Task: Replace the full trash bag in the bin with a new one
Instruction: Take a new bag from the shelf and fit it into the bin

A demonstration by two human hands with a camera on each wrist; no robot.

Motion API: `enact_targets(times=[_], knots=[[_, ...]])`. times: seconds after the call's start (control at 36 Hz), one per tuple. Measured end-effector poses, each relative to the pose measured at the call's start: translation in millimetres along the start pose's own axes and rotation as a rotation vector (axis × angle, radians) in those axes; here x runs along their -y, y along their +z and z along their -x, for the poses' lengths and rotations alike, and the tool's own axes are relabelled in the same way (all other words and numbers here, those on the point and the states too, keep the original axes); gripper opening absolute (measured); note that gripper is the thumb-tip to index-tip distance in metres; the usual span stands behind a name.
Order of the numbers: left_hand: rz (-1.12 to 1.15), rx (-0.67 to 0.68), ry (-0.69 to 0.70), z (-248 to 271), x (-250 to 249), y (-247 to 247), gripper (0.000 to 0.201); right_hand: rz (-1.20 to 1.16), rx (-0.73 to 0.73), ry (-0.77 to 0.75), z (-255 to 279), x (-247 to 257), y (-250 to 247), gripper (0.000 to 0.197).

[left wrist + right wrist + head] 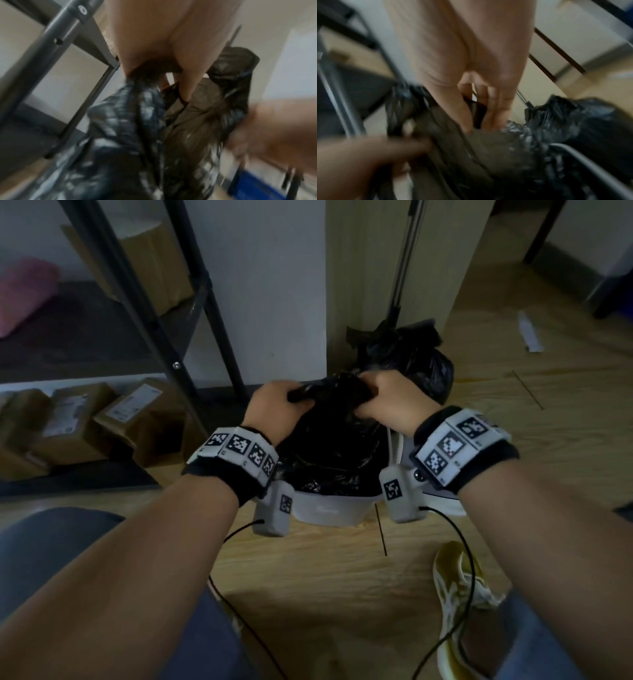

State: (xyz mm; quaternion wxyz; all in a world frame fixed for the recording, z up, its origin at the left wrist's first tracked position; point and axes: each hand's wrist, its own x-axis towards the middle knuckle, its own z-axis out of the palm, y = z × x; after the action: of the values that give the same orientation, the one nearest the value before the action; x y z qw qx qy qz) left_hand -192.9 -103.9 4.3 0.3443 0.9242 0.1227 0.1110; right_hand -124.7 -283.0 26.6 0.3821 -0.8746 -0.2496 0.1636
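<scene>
1. The left hand [274, 405] grips the gathered top of the black trash bag [329, 446].
2. The right hand [394, 402] grips the same top, just beside it.
3. The bag sits in the white bin [330, 510], below both hands.

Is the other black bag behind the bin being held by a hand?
No, both hands, left hand and right hand, grip the bag over the bin.

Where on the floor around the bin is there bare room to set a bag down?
Bare floor lies in front of the white bin, between it and the yellow shoe, and right of the tied black bag toward the paper scrap. Left is crowded: cardboard boxes under the shelf frame.
</scene>
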Motion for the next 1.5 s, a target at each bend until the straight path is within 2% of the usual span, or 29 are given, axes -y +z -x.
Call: enact_targets(times=[0.08,0.17,0.22,0.28,0.36,0.47,0.61,0.75,0.89,0.94,1.03,1.14,1.22,1.28,1.42,1.5], knots=[[0.165,-0.045,-0.031,-4.6,-8.4,-6.3,0.012,0.198,0.027,0.029,0.0,-14.9,6.8,0.027],[0.206,-0.155,-0.109,-8.8,-11.2,-11.1,0.023,0.295,0.046,0.100,-2.2,-34.8,10.8,0.010],[0.174,-0.241,-0.177,-11.0,-5.0,-12.8,0.029,0.407,0.037,0.188,-6.2,-50.0,11.4,0.034],[0.145,-0.309,-0.254,-11.2,2.7,-15.1,0.030,0.447,0.000,0.282,-9.3,-64.3,9.3,0.039],[0.107,-0.369,-0.348,-11.1,13.8,-19.6,0.032,0.382,-0.096,0.359,-11.1,-82.4,2.3,0.041],[0.066,-0.374,-0.444,-12.9,28.3,-19.1,0.031,0.292,-0.217,0.375,-10.0,-92.0,-7.8,0.038],[-0.023,-0.290,-0.525,-13.0,42.7,-9.9,0.033,0.198,-0.420,0.315,-16.3,-84.0,-12.7,0.034],[-0.076,-0.150,-0.498,-16.0,49.5,-3.8,0.036,0.015,-0.623,0.260,-22.1,-64.0,-23.2,0.022],[-0.132,-0.039,-0.468,-14.1,56.4,6.7,0.032,0.097,-0.539,0.263,-13.7,-55.0,-9.4,0.055],[-0.158,-0.029,-0.490,-14.3,59.8,7.9,0.032,0.150,-0.555,0.235,-9.9,-52.9,0.8,0.061],[-0.172,-0.051,-0.519,-17.7,65.0,7.9,0.031,0.245,-0.561,0.133,-8.6,-49.6,12.4,0.059],[-0.207,-0.099,-0.559,-23.0,67.5,11.1,0.040,0.276,-0.387,0.039,-14.2,-50.3,21.5,0.047],[-0.289,-0.145,-0.540,-26.9,67.6,17.3,0.043,0.223,-0.242,0.131,-22.5,-60.2,24.5,0.046],[-0.338,-0.176,-0.493,-28.9,67.2,21.8,0.044,0.215,-0.197,0.214,-26.8,-68.9,25.8,0.047],[-0.467,-0.238,-0.375,-30.2,62.3,34.2,0.053,0.220,-0.244,0.330,-37.5,-87.7,24.4,0.048],[-0.645,-0.266,-0.183,-30.8,60.8,41.4,0.066,0.202,-0.225,0.354,-46.5,-91.2,24.1,0.045]])
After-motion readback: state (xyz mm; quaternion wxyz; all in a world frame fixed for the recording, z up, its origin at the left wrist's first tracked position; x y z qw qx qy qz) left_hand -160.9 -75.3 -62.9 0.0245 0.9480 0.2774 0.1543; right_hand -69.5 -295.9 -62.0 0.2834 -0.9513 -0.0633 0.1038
